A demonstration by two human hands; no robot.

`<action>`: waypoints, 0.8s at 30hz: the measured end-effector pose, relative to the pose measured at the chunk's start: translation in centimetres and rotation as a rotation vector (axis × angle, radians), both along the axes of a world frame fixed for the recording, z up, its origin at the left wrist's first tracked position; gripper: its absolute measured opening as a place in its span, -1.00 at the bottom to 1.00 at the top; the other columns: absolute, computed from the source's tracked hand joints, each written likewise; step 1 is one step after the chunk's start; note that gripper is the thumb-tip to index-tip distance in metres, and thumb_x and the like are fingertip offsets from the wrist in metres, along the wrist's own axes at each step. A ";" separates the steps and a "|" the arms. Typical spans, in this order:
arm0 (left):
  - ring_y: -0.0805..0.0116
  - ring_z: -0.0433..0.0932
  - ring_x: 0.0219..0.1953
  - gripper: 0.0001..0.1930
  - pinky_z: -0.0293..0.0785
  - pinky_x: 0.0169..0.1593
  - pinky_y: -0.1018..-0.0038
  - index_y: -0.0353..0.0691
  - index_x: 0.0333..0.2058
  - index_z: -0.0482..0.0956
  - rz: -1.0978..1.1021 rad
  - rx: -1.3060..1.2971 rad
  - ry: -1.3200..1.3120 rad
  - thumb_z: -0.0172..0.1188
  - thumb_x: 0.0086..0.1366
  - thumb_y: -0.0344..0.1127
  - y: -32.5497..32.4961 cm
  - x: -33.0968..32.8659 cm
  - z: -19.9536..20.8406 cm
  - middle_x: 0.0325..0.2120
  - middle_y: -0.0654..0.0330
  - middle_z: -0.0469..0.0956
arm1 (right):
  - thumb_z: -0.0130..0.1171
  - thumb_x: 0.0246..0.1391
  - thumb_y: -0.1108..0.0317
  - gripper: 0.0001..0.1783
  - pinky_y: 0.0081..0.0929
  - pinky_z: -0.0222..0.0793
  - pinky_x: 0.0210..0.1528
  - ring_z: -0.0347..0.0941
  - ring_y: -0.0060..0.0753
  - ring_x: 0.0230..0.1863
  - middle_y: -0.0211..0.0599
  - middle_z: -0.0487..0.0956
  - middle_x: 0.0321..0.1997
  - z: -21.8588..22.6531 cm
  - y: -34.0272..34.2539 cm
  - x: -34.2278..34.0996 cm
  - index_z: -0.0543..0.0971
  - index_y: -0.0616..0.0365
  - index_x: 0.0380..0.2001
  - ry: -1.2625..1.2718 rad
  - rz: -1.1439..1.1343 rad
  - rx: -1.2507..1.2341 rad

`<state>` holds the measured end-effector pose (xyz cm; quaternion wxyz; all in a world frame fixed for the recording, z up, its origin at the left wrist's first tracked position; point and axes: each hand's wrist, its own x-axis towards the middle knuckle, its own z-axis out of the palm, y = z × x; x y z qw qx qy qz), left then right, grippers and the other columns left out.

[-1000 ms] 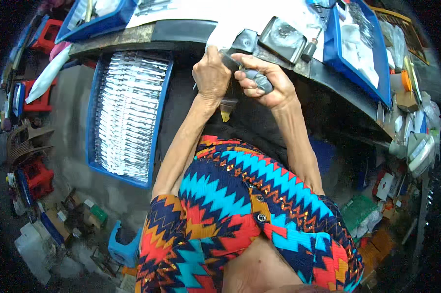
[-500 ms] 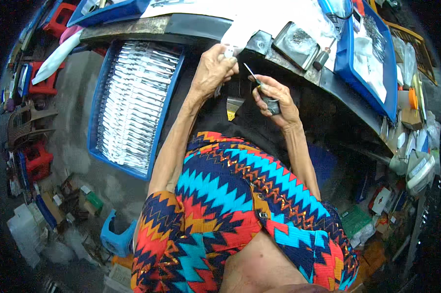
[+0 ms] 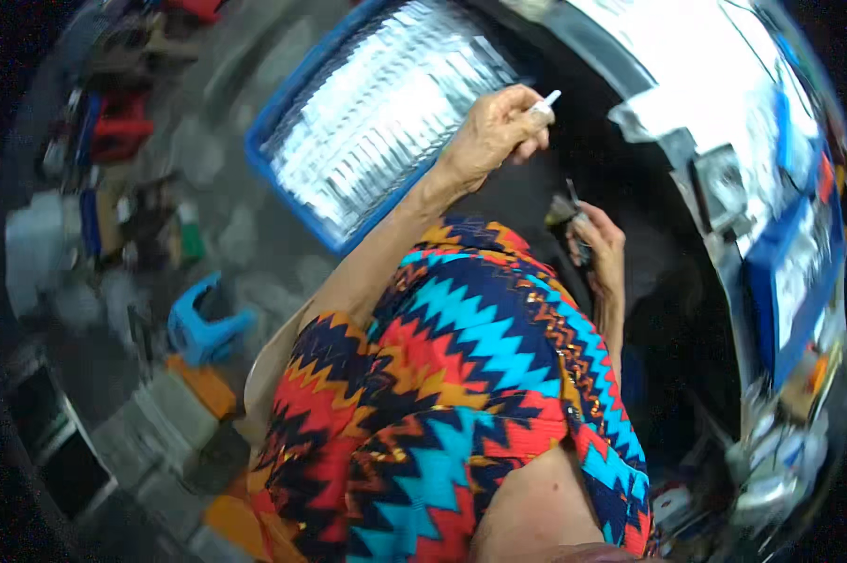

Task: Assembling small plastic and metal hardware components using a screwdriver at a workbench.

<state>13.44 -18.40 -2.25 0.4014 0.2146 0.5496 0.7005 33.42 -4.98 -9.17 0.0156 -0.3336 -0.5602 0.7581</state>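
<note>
My left hand point(image 3: 500, 131) is closed on a small white piece, whose pale tip point(image 3: 552, 98) sticks out past the thumb. It is held up just off the right edge of a blue tray point(image 3: 297, 208) packed with rows of shiny metal parts point(image 3: 377, 122), blurred by motion. Lower and to the right, my right hand point(image 3: 604, 242) is wrapped round a screwdriver with a dark handle; its thin shaft point(image 3: 570, 191) points up and away. The handle is mostly hidden by my fingers. The two hands are apart.
A workbench point(image 3: 620, 52) with white covering curves along the right, bearing a dark square block point(image 3: 721, 183) and a blue bin point(image 3: 769, 291). On the floor at left stand a blue stool point(image 3: 203, 324), a red stool point(image 3: 121, 127) and boxes point(image 3: 175, 413).
The view has swung left, so the tray sits nearer the middle and the bench further right. My left hand has moved from the bench edge toward the tray, keeping the white piece; the hands are further apart.
</note>
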 end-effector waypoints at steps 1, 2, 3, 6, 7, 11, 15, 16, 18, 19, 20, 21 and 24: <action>0.63 0.36 -0.58 -0.78 0.28 -0.50 0.72 -0.31 -0.30 0.45 0.055 -0.017 0.082 0.09 0.21 -0.25 -0.9 -0.5 0.0 -0.55 0.27 0.47 | 0.08 0.01 0.34 -0.60 -0.71 0.15 -0.69 0.28 -0.67 -0.65 -0.40 0.42 -0.59 -0.1 0.0 -0.1 0.41 0.32 -0.08 -0.020 -0.001 0.047; 0.57 0.43 -0.47 -0.76 0.36 -0.34 0.67 -0.35 -0.31 0.48 0.118 -0.016 0.143 0.12 0.18 -0.26 -2.1 -1.2 0.8 -0.48 0.24 0.51 | 0.07 0.01 0.34 -0.60 -0.70 0.15 -0.68 0.29 -0.66 -0.64 -0.40 0.43 -0.58 0.1 -0.1 -0.2 0.41 0.34 -0.09 -0.026 -0.004 0.059; 0.57 0.44 -0.42 -0.76 0.35 -0.31 0.66 -0.38 -0.28 0.49 0.207 -0.164 0.248 0.13 0.15 -0.31 -3.6 -2.0 1.7 -0.42 0.23 0.53 | 0.07 0.02 0.33 -0.61 -0.71 0.15 -0.68 0.29 -0.66 -0.64 -0.40 0.43 -0.56 0.0 -0.2 -0.3 0.42 0.34 -0.09 -0.025 0.006 0.040; 0.62 0.41 -0.45 -0.80 0.31 -0.35 0.69 -0.38 -0.32 0.53 0.544 -0.155 0.458 0.14 0.12 -0.37 -7.9 -5.0 2.9 -0.43 0.27 0.54 | 0.09 0.02 0.34 -0.61 -0.71 0.15 -0.68 0.29 -0.66 -0.64 -0.39 0.44 -0.55 -0.4 0.0 -0.5 0.41 0.35 -0.09 0.005 0.060 0.028; 0.62 0.40 -0.47 -0.82 0.31 -0.37 0.69 -0.38 -0.33 0.54 0.604 -0.183 0.503 0.15 0.10 -0.39 -9.2 -6.1 3.9 -0.47 0.28 0.54 | 0.10 0.02 0.34 -0.61 -0.72 0.15 -0.67 0.29 -0.66 -0.63 -0.39 0.44 -0.54 -0.5 0.0 -0.5 0.41 0.35 -0.10 -0.008 0.046 0.031; 0.54 0.39 -0.65 -0.90 0.30 -0.58 0.64 -0.38 -0.46 0.53 1.084 -0.400 0.428 0.15 0.06 -0.46 -17.0 -10.4 3.7 -0.63 0.23 0.47 | 0.10 0.01 0.36 -0.61 -0.73 0.16 -0.65 0.30 -0.67 -0.62 -0.38 0.45 -0.53 -1.2 -0.5 -1.1 0.41 0.36 -0.10 -0.020 0.063 0.085; 0.35 0.41 -0.72 -0.93 0.36 -0.67 0.53 -0.50 -0.49 0.43 1.250 -0.221 0.157 0.06 -0.01 -0.59 -22.9 -11.3 0.4 -0.69 0.02 0.43 | 0.11 0.01 0.36 -0.61 -0.73 0.15 -0.63 0.30 -0.67 -0.61 -0.38 0.46 -0.52 -0.9 -0.5 -1.2 0.41 0.37 -0.11 -0.017 0.041 0.083; 0.31 0.42 -0.70 -0.92 0.37 -0.65 0.48 -0.51 -0.49 0.43 1.260 -0.194 -0.046 0.04 -0.01 -0.59 -24.4 -11.2 -0.6 -0.67 -0.02 0.43 | 0.11 0.00 0.36 -0.61 -0.73 0.16 -0.61 0.30 -0.67 -0.61 -0.38 0.46 -0.52 -0.8 -0.6 -1.3 0.41 0.37 -0.11 -0.026 0.051 0.085; 0.16 0.38 -0.56 -0.88 0.35 -0.47 0.33 -0.48 -0.43 0.41 1.234 -0.203 -0.364 -0.02 0.06 -0.52 -25.9 -11.2 -2.4 -0.49 -0.13 0.45 | 0.11 0.00 0.36 -0.61 -0.73 0.16 -0.60 0.30 -0.66 -0.60 -0.38 0.46 -0.52 -0.5 -0.7 -1.4 0.41 0.36 -0.11 -0.037 0.062 0.089; 0.16 0.38 -0.56 -0.88 0.35 -0.47 0.33 -0.48 -0.43 0.41 1.233 -0.203 -0.366 -0.02 0.06 -0.52 -25.8 -10.8 -3.0 -0.49 -0.13 0.45 | 0.12 0.00 0.36 -0.61 -0.73 0.17 -0.58 0.30 -0.67 -0.59 -0.39 0.46 -0.52 -0.4 -0.6 -1.4 0.41 0.36 -0.11 -0.050 0.063 0.076; 0.17 0.37 -0.57 -0.89 0.34 -0.48 0.36 -0.47 -0.43 0.41 1.129 -0.116 -0.476 0.00 0.06 -0.52 -25.8 -10.3 -3.6 -0.49 -0.12 0.46 | 0.12 0.00 0.36 -0.61 -0.73 0.17 -0.56 0.30 -0.67 -0.58 -0.39 0.46 -0.52 -0.3 -0.5 -1.3 0.42 0.36 -0.11 -0.063 0.063 0.064; 0.18 0.37 -0.58 -0.90 0.33 -0.49 0.40 -0.45 -0.44 0.41 1.021 -0.028 -0.581 0.02 0.05 -0.52 -25.8 -10.0 -4.0 -0.49 -0.12 0.46 | 0.12 0.00 0.36 -0.61 -0.73 0.17 -0.56 0.30 -0.67 -0.58 -0.39 0.46 -0.52 -0.4 -0.4 -1.2 0.42 0.36 -0.11 -0.064 0.061 0.065; 0.32 0.34 -0.65 -0.91 0.26 -0.60 0.49 -0.41 -0.44 0.44 1.085 -0.144 -0.490 0.06 0.01 -0.57 -25.7 -9.9 -5.4 -0.56 -0.01 0.46 | 0.12 0.00 0.35 -0.61 -0.73 0.18 -0.54 0.30 -0.67 -0.56 -0.40 0.46 -0.52 -0.8 -0.6 -1.2 0.42 0.36 -0.11 -0.026 0.100 0.103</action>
